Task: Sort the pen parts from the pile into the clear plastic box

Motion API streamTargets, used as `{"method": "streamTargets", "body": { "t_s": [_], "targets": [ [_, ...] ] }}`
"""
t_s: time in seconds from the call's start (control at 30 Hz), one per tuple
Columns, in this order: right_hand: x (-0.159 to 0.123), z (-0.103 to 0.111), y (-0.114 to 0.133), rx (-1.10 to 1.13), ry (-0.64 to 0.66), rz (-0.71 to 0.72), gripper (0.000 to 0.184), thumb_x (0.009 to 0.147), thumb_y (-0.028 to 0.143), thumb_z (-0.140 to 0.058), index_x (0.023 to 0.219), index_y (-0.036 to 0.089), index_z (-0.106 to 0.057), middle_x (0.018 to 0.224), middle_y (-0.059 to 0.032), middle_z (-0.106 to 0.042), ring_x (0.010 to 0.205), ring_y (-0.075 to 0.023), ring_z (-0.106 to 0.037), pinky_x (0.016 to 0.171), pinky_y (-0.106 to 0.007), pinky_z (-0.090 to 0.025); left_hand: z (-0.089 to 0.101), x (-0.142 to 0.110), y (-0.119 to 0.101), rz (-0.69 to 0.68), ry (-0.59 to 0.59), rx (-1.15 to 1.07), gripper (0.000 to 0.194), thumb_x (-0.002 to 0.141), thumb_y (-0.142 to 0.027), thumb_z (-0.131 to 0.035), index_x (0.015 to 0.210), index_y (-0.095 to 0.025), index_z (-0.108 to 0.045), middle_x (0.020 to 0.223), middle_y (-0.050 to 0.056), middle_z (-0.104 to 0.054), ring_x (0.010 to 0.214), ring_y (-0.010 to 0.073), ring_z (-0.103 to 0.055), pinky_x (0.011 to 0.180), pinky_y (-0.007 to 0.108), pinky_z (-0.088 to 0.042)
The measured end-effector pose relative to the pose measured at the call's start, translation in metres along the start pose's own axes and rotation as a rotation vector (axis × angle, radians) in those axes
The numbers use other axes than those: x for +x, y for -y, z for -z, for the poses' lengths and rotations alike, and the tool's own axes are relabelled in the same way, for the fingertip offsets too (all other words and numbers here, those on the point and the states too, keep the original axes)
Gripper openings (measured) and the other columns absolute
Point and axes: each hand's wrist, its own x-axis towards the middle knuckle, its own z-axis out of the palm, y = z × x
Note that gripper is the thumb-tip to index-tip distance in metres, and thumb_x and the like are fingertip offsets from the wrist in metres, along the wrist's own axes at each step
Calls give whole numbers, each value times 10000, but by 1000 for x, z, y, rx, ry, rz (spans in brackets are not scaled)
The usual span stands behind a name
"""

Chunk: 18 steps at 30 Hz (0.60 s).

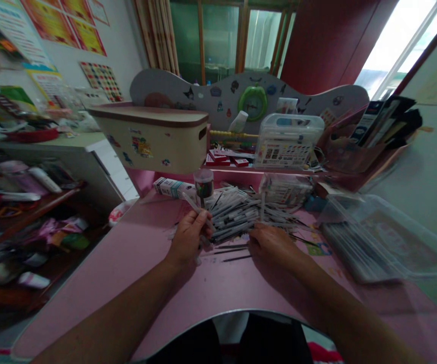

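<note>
- Two bare hands over the desk, so starting with the left hand: thumb and fingers are closed on a slim, whitish, see-through plastic tube that slants up and away from it. More pale tube ends poke out by the palm, can't really count them.
- The right hand is curled palm-down at the near edge of the pile. Its fingertips are hidden, so I can't tell if they're pinched on anything. A whitish upright tube sticks up just beyond the fingers, no clue if it's gripped.
- Between the hands and just past them: a big messy pile of grey and clear pen-like sticks.
- A few thin dark rods lie flat between the hands, close to the right fingers.
- Just beyond the left hand, a round clear plastic tub with dark contents, plus a long white-and-teal printed box a bit further left.
- Past the right hand, a clear rectangular plastic case.
- Well to the right of the right hand, an open clear plastic box with a row of slim grey sticks at its near left side.
- Under it all, a glossy pink desktop.
</note>
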Motion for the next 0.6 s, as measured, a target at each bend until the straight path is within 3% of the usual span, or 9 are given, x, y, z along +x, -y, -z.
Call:
{"method": "streamTargets", "body": {
  "t_s": [0.13, 0.33, 0.6],
  "targets": [
    [-1, 8, -15, 231, -53, 89, 58, 787, 179, -601, 785, 160, -656, 871, -56, -656, 806, -174, -587, 694, -258, -380, 3, 8, 2, -56, -28, -8, 289, 787, -428, -735, 839, -162, -634, 649, -12, -648, 511, 97, -582, 422, 166, -474],
    [0, 10, -23, 658, 92, -17, 55, 709, 183, -604, 748, 179, -566, 652, 32, -571, 579, -115, -508, 515, -204, -332, 4, 13, -1, 28, -83, -191, 138, 837, -261, -684, 817, -133, -636, 672, 9, -678, 558, 99, -645, 505, 170, -536],
    [-1, 8, -18, 743, 112, -82, 64, 693, 167, -567, 752, 186, -549, 617, 30, -607, 506, -113, -549, 463, -191, -356, 3, 13, -2, 76, -86, -294, 111, 903, -195, -618, 824, -119, -637, 673, 21, -676, 540, 97, -644, 493, 169, -546]
  ]
}}
